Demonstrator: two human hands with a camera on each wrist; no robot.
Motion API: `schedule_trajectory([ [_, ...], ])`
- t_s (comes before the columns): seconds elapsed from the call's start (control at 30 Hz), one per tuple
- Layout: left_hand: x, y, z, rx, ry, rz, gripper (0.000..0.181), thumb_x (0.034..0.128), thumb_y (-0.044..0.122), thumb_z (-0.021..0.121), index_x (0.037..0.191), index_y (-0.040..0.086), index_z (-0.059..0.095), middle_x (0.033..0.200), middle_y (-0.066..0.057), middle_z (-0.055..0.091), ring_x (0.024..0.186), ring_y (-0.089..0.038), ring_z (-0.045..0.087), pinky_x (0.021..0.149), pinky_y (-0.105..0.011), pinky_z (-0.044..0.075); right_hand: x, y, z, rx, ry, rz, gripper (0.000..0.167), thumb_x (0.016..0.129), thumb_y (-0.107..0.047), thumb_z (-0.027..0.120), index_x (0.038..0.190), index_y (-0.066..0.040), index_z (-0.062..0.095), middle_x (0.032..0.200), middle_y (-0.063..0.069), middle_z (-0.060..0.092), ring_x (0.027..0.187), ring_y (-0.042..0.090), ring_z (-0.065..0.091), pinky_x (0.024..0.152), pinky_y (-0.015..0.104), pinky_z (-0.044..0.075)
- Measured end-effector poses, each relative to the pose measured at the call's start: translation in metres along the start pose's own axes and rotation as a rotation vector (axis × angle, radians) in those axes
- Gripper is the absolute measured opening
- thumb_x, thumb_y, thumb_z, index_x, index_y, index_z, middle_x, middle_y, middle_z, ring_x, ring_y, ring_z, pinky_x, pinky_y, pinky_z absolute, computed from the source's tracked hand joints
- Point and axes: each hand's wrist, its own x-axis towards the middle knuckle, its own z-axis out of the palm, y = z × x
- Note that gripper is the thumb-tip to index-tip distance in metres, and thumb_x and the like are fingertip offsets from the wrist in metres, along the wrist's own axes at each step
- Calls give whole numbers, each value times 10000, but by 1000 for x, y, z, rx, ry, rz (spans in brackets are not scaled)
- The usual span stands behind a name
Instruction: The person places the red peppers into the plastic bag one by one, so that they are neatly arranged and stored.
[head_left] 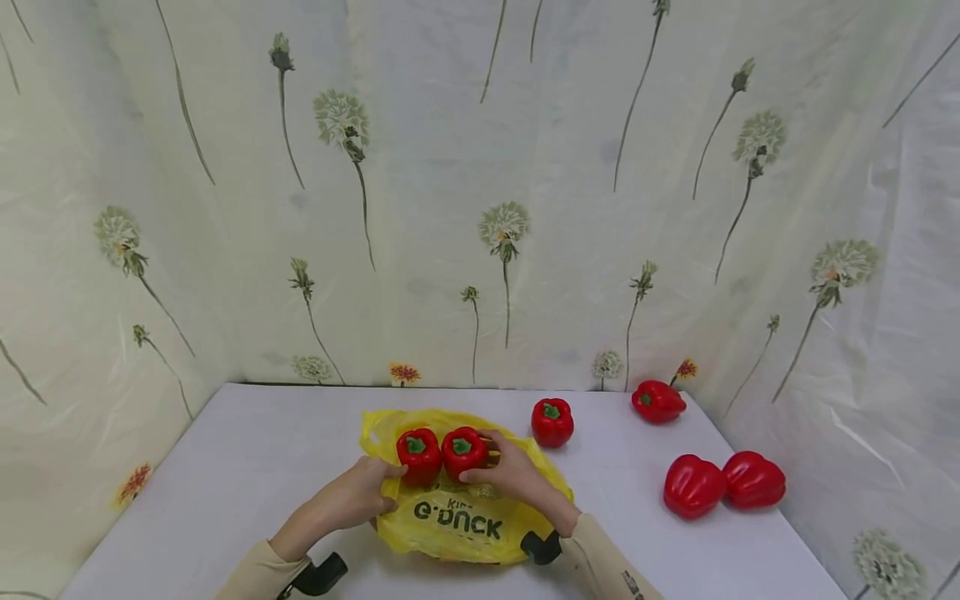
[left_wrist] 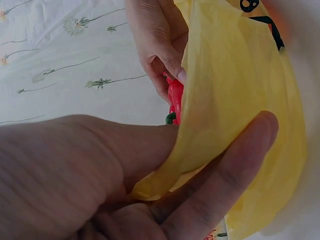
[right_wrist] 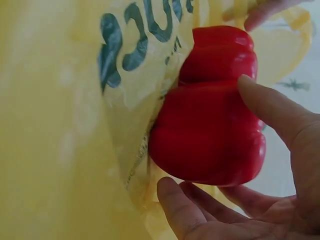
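Note:
A yellow plastic bag (head_left: 450,546) with dark lettering lies on the table. My left hand (head_left: 358,495) grips the bag's left edge; in the left wrist view the thumb is inside the film (left_wrist: 220,90) and a finger lies outside. Two red bell peppers sit side by side at the bag's mouth. My left thumb reaches the left bell pepper (head_left: 422,467); whether they touch I cannot tell. My right hand (head_left: 513,471) holds the right bell pepper (head_left: 464,454), thumb on one side and fingers beneath in the right wrist view. The peppers' lower parts are partly hidden.
One more red bell pepper (head_left: 552,423) stands just behind the bag's right side. Another pepper (head_left: 658,402) lies at the back right corner. Two peppers, one left (head_left: 693,487) and one right (head_left: 756,481), lie together near the table's right edge. A dandelion-print curtain (head_left: 420,208) surrounds the table.

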Motion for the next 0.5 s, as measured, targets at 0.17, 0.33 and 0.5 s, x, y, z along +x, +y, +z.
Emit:
schedule_trajectory([
  [0.17,0,1,0,-11,-2,0,498,818,-61,669,1290,-131,528,1299,-326,531,580,-129,590,497,-307,542,-2,-5,-9,7,-19,-8,790,785,-379,783,1417,-69,425,1339,144,557,1194,339,560,945,438,515],
  [0.33,0,1,0,-22,-8,-2,501,820,-65,666,1294,-136,520,1296,-327,533,587,-131,598,507,-320,549,-3,-10,-20,19,-41,-6,792,784,-387,780,1414,-64,426,1388,142,521,1254,353,525,971,448,498],
  [0.5,0,0,1,-24,-9,4,500,823,-65,665,1296,-135,520,1300,-319,529,599,-131,595,507,-314,548,-4,-14,-29,32,-31,-4,802,770,-417,783,1408,-73,440,1426,133,492,1299,361,484,985,455,486],
])
